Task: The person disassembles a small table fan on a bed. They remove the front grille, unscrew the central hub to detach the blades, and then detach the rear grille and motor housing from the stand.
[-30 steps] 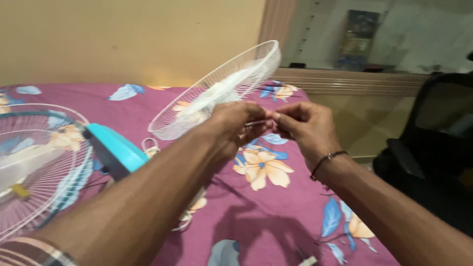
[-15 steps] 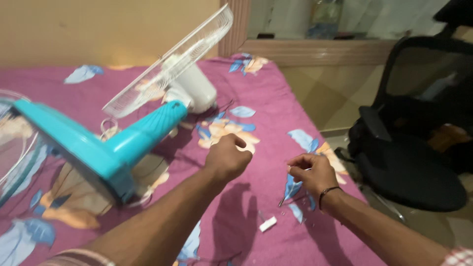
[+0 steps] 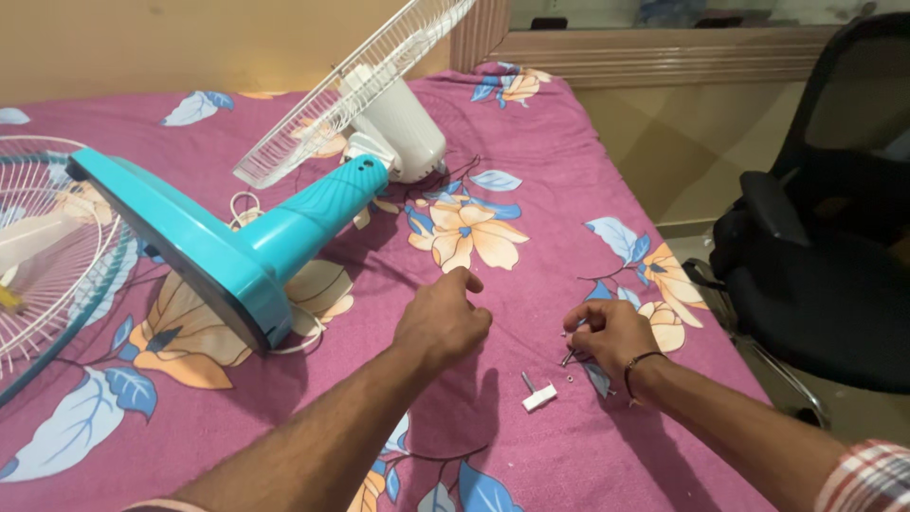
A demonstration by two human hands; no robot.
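Note:
My left hand (image 3: 444, 322) hovers over the purple floral bedsheet (image 3: 531, 275) with its fingers curled in; nothing shows inside it. My right hand (image 3: 607, 334), with a dark bracelet on the wrist, is low on the sheet and pinches a small dark screw (image 3: 567, 358) at its fingertips. Just in front of that hand lie a small white plastic piece (image 3: 539, 396) and a tiny nut (image 3: 569, 377). A table fan lies on its side to the left, with a teal base and stand (image 3: 237, 248), a white motor housing (image 3: 406, 131) and a white wire grille (image 3: 353, 83).
A second wire grille with a teal rim (image 3: 47, 248) lies at the left edge of the bed. A black office chair (image 3: 815, 256) stands right of the bed. A wooden ledge (image 3: 664, 45) runs along the far side, and a white cord (image 3: 245, 201) sits by the fan.
My hands parted and dropped from the grille toward the sheet. The right hand went down with the screw until it touched the bed by the white piece. The view tilted downward.

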